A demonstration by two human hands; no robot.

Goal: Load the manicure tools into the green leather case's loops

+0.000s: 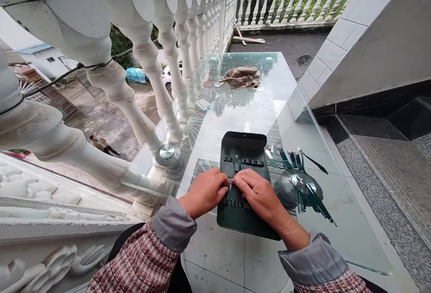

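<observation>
Fingers of left hand [206, 192] and right hand [257, 194] curled close, right at one slim tool [230, 188], grip unclear! | one case [244, 142] open, worktop's [249, 115] near edge | overlapping tools [296, 160] toward right edge, uncountable | one cloth [241, 77], far end

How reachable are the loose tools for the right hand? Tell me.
Probably within reach, yes: the loose tools lie on the glass tabletop close to the right hand, with nothing visible standing between, though it would first have to leave the black case.

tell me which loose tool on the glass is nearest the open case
The scissors, at the upper row's left end beside the case; other loose tools lie farther right.
</observation>
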